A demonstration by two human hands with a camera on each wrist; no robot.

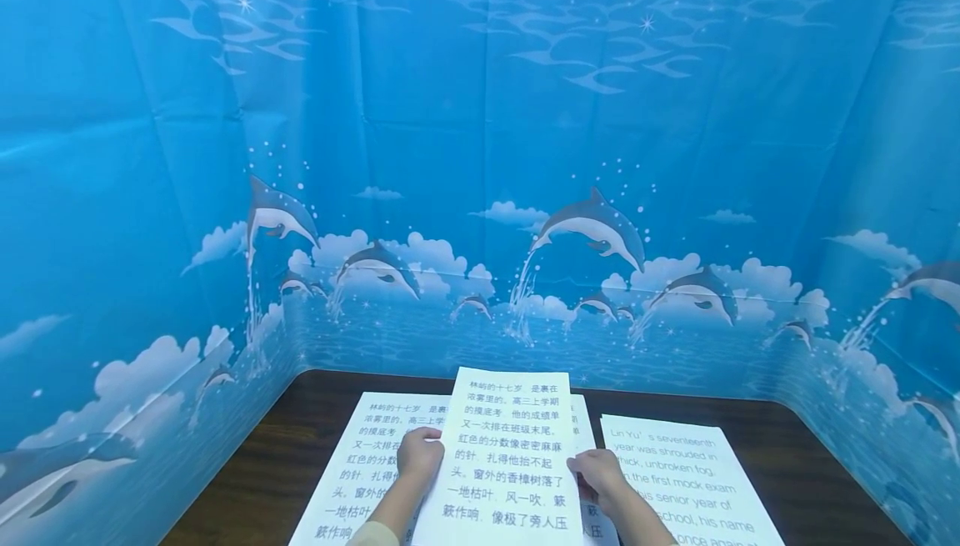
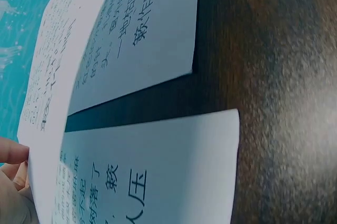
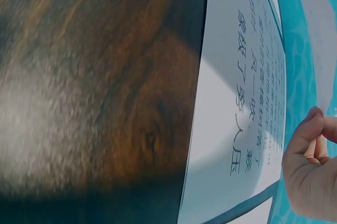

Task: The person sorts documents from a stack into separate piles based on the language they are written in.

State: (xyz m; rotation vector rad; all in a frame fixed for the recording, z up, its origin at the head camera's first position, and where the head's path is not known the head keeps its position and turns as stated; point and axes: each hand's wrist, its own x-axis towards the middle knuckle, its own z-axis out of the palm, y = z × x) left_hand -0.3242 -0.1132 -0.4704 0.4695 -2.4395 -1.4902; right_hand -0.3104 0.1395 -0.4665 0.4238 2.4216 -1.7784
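Note:
A white sheet of paper (image 1: pixel 502 463) printed with Chinese text is held up off the table between both hands. My left hand (image 1: pixel 422 456) pinches its left edge between thumb and fingers, and my right hand (image 1: pixel 598 475) pinches the right edge. In the right wrist view, the right hand (image 3: pixel 313 166) grips the held sheet (image 3: pixel 322 39) by its margin. Beneath it on the table lie a left Chinese-text sheet (image 1: pixel 352 471) and a middle one (image 2: pixel 158 166), partly covered; a narrow gap separates them in the left wrist view.
To the right, a sheet with English text (image 1: pixel 690 479) lies on the dark wood table (image 1: pixel 810 479), partly behind the right forearm. Blue curtain (image 1: pixel 480 154) printed with dolphins and clouds encloses the table at the back and both sides.

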